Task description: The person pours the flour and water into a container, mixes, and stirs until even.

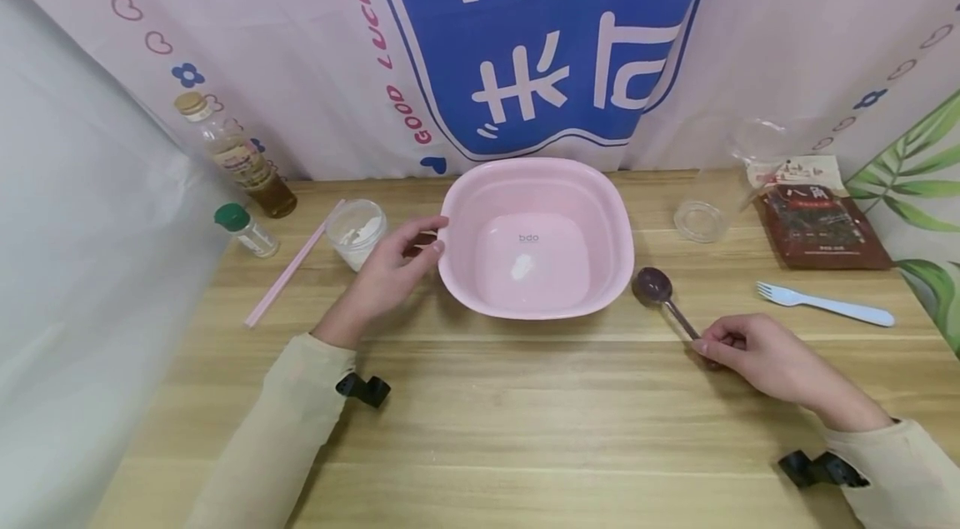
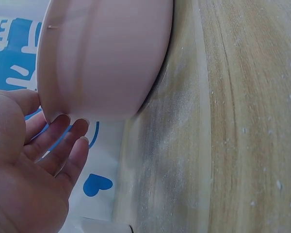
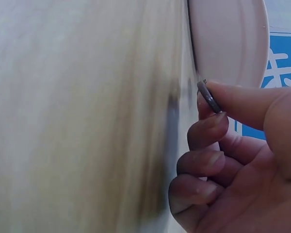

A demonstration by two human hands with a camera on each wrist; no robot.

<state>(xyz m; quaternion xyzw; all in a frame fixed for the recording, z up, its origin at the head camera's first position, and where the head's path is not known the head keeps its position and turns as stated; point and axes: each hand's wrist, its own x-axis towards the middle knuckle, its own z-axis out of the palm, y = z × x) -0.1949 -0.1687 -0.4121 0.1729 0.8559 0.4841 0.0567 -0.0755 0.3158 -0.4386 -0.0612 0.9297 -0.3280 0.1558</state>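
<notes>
Basin, head view: we see the pink basin (image 1: 573,266) upright toward the back of the worktop (image 1: 480,429), white powder (image 1: 522,266) on its floor.
Left hand, head view: this hand (image 1: 390,272) is at the basin's left rim; just beside it stands a clear jar (image 1: 357,231) with white contents.
Spoon, head view: our right hand (image 1: 761,351) pinches the handle end of a dark spoon (image 1: 657,287), whose bowl points toward the basin's near right edge.
Left side, head view: we find a bottle (image 1: 251,175) of brown liquid, a green-capped shaker (image 1: 246,229) and pink chopsticks (image 1: 295,264).
Right side, head view: a clear vessel (image 1: 701,222), a red-brown packet (image 1: 821,225) and a pale blue fork (image 1: 828,305).
Rim, left wrist view: our fingers pinch it, thumb above, others slightly spread, some tips beneath; white specks dot the worktop.
Handle, right wrist view: we pinch it between thumb and index finger, the remaining fingers curled; the basin shows beyond.
</notes>
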